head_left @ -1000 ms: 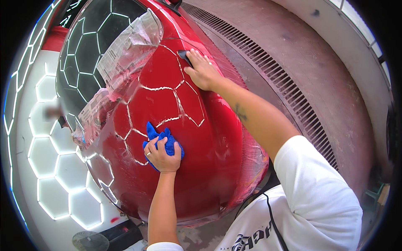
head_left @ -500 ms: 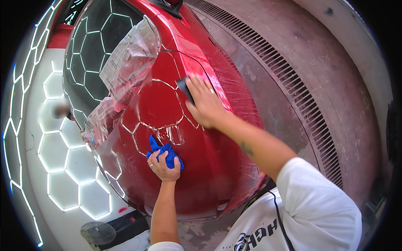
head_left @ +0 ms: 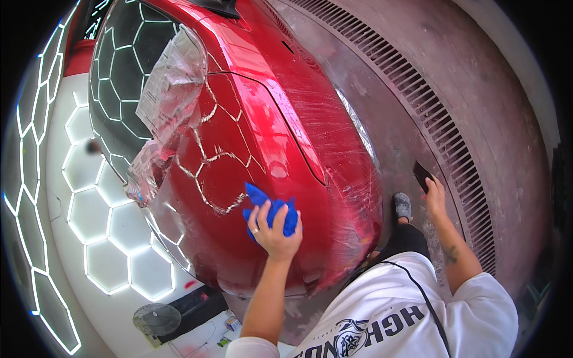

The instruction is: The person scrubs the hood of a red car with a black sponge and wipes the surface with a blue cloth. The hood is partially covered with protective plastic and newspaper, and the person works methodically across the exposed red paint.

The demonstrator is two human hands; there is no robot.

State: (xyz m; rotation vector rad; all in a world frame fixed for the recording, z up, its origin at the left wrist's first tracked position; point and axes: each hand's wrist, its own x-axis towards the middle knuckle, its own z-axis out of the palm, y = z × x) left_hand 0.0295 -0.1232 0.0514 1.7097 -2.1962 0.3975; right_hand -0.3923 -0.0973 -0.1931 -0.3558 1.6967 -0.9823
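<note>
My left hand [head_left: 279, 235] grips a crumpled blue cloth [head_left: 256, 196] and rests it on the glossy red car panel [head_left: 230, 146]. Out to the right, clear of the car, my right hand [head_left: 437, 200] holds a thin, flat, dark pad [head_left: 421, 176] above the floor. I cannot make out exactly what kind of pad it is. Hexagonal reflections and some whitish marks show on the red paint. A round, paler spot sits on the lighter band of paint beyond the cloth.
Crinkled masking film and paper [head_left: 170, 80] cover part of the dark window [head_left: 122, 77]. Clear film [head_left: 352, 209] clings to the car's right side. A long floor grate [head_left: 430, 104] curves along the right. A round fan [head_left: 157, 319] stands at lower left. My shoe [head_left: 402, 206] is beside the car.
My right hand has lifted off the panel and swung out right with the dark pad. My left hand has moved right across the paint with the blue cloth.
</note>
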